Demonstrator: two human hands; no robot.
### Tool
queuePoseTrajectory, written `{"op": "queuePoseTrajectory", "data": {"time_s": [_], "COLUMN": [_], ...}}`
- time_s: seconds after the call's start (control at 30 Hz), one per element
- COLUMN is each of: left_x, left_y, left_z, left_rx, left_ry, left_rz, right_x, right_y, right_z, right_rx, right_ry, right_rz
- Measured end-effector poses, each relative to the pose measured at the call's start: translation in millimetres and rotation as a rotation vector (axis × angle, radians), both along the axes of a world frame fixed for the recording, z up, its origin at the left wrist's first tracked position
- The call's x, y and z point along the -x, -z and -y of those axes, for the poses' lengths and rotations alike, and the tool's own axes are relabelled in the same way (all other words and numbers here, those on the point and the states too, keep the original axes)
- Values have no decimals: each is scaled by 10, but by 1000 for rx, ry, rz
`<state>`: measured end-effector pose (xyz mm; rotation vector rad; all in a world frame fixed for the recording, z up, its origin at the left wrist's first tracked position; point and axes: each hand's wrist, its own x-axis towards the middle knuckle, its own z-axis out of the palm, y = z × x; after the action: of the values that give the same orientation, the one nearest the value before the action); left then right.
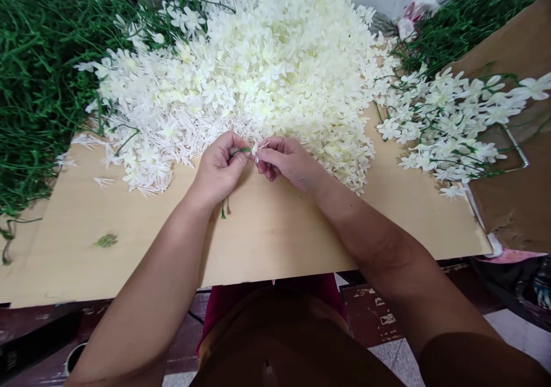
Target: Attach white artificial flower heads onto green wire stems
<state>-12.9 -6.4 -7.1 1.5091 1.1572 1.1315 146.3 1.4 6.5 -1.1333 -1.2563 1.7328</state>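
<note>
A: Where are the green stem [241, 151] and white flower [255, 149]?

B: Above the board [275, 237]: left hand [221, 166] pinching the stem, right hand [286, 160] the flower, fingertips closed. A light, near-end grip should steady both.

We've got two parts in play, meeting between our fingertips. Thin green stem [243, 150] in our left hand [221, 167]: upper bit about level, pointing at the white piece. More green sticks out below that hand, ending in a small flared tip; middle's hidden. Small white flower piece [255, 150] in our right hand [289, 160], thin white strand poking rightward. Can't tell if they're joined.
</note>
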Motion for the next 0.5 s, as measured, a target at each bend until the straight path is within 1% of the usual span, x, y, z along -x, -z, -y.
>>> {"op": "queuePoseTrajectory", "data": {"time_s": [0.17,0.27,0.4,0.5], "left_x": [54,75,51,27], "left_y": [39,66,25,-25], "left_z": [-10,-21,-14,2], "left_rx": [66,95,97,124], "left_ry": [81,89,94,121], "left_rz": [-7,-1,-6,47], "right_x": [-6,-7,-8,-7], "right_y": [15,20,22,47], "right_z": [1,10,22,17], "right_rx": [-85,-110,-149,-168], "right_ry": [11,-1,-9,-5], "right_rz": [-79,-100,-72,-71]}}
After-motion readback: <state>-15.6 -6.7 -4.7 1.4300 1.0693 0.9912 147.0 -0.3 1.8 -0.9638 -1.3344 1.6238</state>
